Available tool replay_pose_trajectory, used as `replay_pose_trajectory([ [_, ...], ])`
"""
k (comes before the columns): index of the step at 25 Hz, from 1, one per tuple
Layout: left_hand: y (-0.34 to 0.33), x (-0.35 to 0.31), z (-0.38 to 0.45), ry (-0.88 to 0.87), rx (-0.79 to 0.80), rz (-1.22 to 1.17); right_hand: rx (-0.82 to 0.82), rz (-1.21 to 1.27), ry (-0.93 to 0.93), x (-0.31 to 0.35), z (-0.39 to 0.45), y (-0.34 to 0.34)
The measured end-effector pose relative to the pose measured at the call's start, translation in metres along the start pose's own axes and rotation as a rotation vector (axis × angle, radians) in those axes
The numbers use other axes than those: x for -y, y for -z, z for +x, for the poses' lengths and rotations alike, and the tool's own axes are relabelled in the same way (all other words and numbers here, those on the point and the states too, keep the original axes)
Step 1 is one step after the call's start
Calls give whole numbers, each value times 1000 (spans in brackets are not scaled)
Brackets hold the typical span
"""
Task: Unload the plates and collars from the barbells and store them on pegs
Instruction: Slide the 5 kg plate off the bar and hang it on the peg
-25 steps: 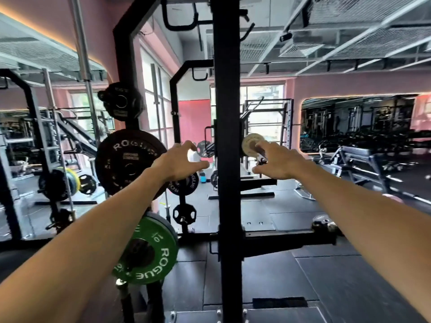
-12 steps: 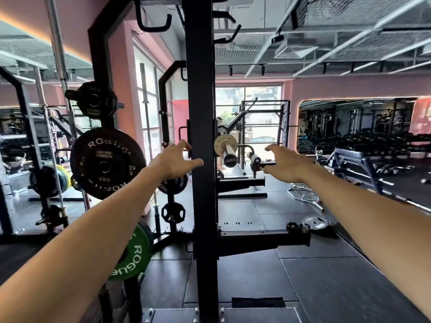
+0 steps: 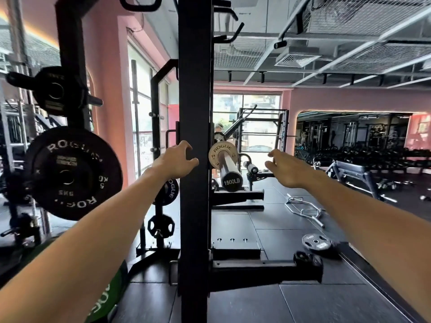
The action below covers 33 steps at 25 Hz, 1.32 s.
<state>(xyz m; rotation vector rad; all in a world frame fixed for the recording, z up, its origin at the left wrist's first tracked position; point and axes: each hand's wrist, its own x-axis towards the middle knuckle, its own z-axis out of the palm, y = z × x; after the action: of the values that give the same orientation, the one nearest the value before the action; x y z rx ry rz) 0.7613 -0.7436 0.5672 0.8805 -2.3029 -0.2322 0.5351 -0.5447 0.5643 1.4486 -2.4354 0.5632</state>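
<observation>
A chrome barbell sleeve (image 3: 229, 170), capped "1500LB", points toward me just right of the black rack upright (image 3: 194, 113). A small white Rogue plate (image 3: 215, 153) sits on it near the collar end. My left hand (image 3: 173, 160) hovers at the upright's left side, fingers loosely spread, holding nothing. My right hand (image 3: 285, 169) reaches forward to the right of the sleeve, fingers relaxed and apart from it. A black 5 kg Rogue plate (image 3: 72, 173) hangs on a peg at left, with a smaller black plate (image 3: 54, 92) above it and a green plate (image 3: 106, 299) below.
A small black plate (image 3: 316, 241) lies on the floor mat at right, beside a hex bar (image 3: 303, 207). The rack's foot (image 3: 265, 271) juts right at floor level. Small plates (image 3: 161, 226) hang on a farther rack. A bench (image 3: 352, 170) stands at right.
The view has shifted so the upright now sits left of the barbell sleeve. My right hand has come off the white plate and drifted right; my left hand stays beside the upright.
</observation>
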Motion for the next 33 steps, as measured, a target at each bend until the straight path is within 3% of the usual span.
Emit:
replay_pose_trajectory([
  [9, -100, 52, 169, -12, 66, -11, 41, 42, -12, -18, 186, -85],
  [16, -159, 69, 237, -15, 129, -28, 71, 59, -33, -25, 269, -139],
  [20, -173, 61, 254, -71, 122, -39, 79, 106, -48, -29, 286, -153],
  [25, -175, 52, 260, -38, 141, -15, 18, 427, -76, -36, 295, -152],
  [33, -155, 36, 211, 60, 109, -289, 102, 548, -18, -24, 247, -117],
])
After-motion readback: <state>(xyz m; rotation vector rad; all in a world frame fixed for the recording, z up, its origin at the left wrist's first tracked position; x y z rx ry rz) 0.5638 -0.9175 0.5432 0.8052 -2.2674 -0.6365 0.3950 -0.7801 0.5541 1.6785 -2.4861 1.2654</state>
